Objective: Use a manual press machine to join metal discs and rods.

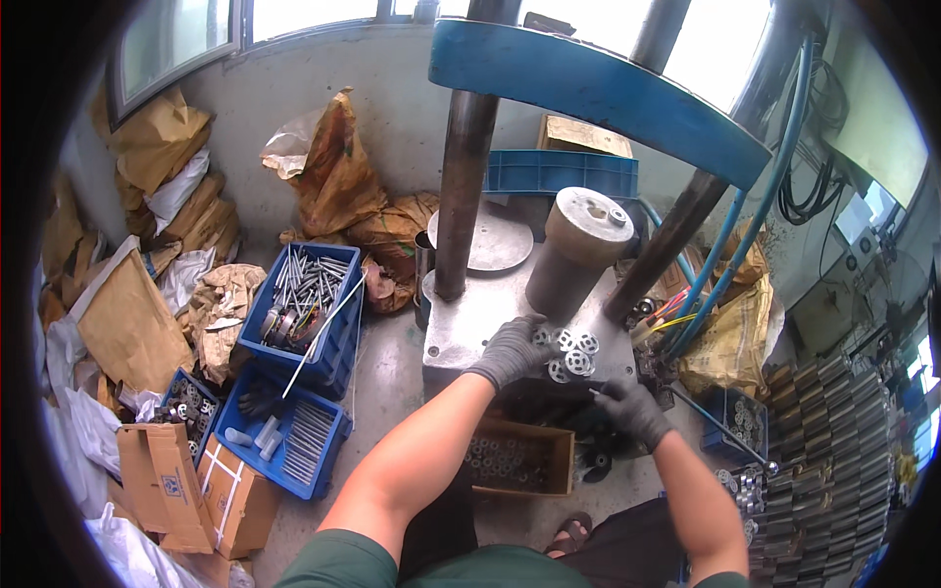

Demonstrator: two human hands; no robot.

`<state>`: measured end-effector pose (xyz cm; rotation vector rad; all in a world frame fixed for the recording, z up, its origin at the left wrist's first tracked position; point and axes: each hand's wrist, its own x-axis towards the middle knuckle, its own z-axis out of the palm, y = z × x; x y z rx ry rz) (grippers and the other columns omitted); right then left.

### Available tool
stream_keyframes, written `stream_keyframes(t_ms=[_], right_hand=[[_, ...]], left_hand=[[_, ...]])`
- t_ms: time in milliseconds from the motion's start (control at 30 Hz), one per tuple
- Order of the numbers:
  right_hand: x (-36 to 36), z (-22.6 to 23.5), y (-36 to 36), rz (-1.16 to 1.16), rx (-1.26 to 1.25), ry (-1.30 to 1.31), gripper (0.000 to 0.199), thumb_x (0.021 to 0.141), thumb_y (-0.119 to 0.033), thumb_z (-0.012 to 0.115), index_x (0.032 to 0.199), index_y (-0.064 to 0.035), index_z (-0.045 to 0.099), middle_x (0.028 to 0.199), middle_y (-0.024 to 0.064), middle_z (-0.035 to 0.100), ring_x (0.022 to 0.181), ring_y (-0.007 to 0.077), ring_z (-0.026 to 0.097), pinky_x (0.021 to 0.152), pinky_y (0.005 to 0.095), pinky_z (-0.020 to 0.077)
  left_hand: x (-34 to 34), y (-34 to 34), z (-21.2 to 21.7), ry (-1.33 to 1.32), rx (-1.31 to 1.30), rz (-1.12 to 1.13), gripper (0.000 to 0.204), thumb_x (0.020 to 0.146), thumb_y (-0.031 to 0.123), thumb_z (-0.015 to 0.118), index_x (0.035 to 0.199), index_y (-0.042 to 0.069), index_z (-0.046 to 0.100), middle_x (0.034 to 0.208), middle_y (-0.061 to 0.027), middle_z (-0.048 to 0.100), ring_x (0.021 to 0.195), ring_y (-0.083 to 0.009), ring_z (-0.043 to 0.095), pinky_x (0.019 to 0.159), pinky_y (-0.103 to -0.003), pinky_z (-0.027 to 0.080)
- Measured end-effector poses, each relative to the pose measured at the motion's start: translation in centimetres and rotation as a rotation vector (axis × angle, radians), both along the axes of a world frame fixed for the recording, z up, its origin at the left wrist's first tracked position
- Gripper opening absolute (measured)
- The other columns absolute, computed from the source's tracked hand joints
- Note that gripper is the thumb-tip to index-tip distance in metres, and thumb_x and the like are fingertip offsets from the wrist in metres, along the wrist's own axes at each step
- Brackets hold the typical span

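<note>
Both my hands wear dark grey gloves. My left hand (512, 353) lies on the metal press table (461, 333), its fingers stretched out beside a small group of round metal discs with holes (579, 363). Its fingertips reach the leftmost disc; whether they press on it I cannot tell. Just off the table's front edge, to the right of the discs, is my right hand (635, 410). Its fingers are pinched together, and a small pale tip shows at them, too small to name. Behind the discs stands a thick steel cylinder (578, 255).
Steel columns (461, 196) and a blue crossbeam (598, 93) rise over the table. Below its front edge sits a box of small round parts (520, 480). Blue crates of metal rods (304, 284) stand left. Stacked metal bars (823, 470) and a lever with a ball end (771, 468) are right.
</note>
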<state>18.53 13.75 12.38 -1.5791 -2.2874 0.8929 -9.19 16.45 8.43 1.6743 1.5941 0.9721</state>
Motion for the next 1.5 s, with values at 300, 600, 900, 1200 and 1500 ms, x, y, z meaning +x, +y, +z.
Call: stream_keyframes(t_ms=[300,600,900,1200,1500], right_hand=[[2.7,-2.2,-6.8,-0.099,-0.156,0.609,0.022,0.098,-0.018,0.068,0.111,-0.0003,0.066,0.088,0.0048,0.071,0.071,0.0119,0.062,0.066,0.0275,0.0514],[3.0,-2.9,-7.2,-0.306,-0.554,1.013,0.023,0.099,-0.017,0.064,0.117,-0.0016,0.064,0.094,0.0071,0.071,0.072,0.0112,0.066,0.065,0.0245,0.0531],[2.0,-2.2,-5.7,-0.324,-0.549,1.130,0.023,0.100,-0.014,0.059,0.120,-0.0031,0.060,0.095,0.0097,0.072,0.071,0.0152,0.068,0.064,0.0266,0.0549],[3.0,-2.7,-4.9,-0.345,-0.510,1.159,0.021,0.100,-0.016,0.060,0.118,-0.0040,0.061,0.095,0.0094,0.071,0.077,0.0143,0.067,0.065,0.0271,0.0549],[0.9,-3.1,-7.0,-0.118,-0.391,0.942,0.027,0.101,-0.019,0.064,0.124,-0.0040,0.065,0.100,0.0074,0.072,0.089,0.0109,0.065,0.080,0.0277,0.0552]], left_hand=[[-0.9,1.4,-0.2,-0.153,-0.294,0.049,0.074,0.075,0.048,0.082,0.124,-0.005,0.067,0.107,-0.0201,0.074,0.096,-0.0241,0.071,0.087,-0.036,0.056],[2.8,-0.5,-0.8,0.254,0.237,0.214,0.048,0.079,0.030,0.085,0.107,-0.005,0.068,0.102,-0.0185,0.071,0.084,-0.0237,0.068,0.079,-0.040,0.057],[1.8,0.2,-4.2,0.027,0.319,0.056,0.037,0.077,0.013,0.085,0.106,0.002,0.065,0.096,-0.0119,0.069,0.081,-0.0197,0.066,0.066,-0.035,0.055],[3.1,-8.8,3.3,0.040,0.467,-0.250,0.035,0.079,0.014,0.084,0.109,0.008,0.066,0.098,-0.0110,0.064,0.091,-0.0276,0.066,0.082,-0.040,0.055],[3.7,-11.8,-0.8,-1.215,-0.362,-0.290,0.033,0.094,0.027,0.074,0.113,0.003,0.063,0.110,-0.0097,0.066,0.109,-0.0225,0.062,0.100,-0.038,0.050]])
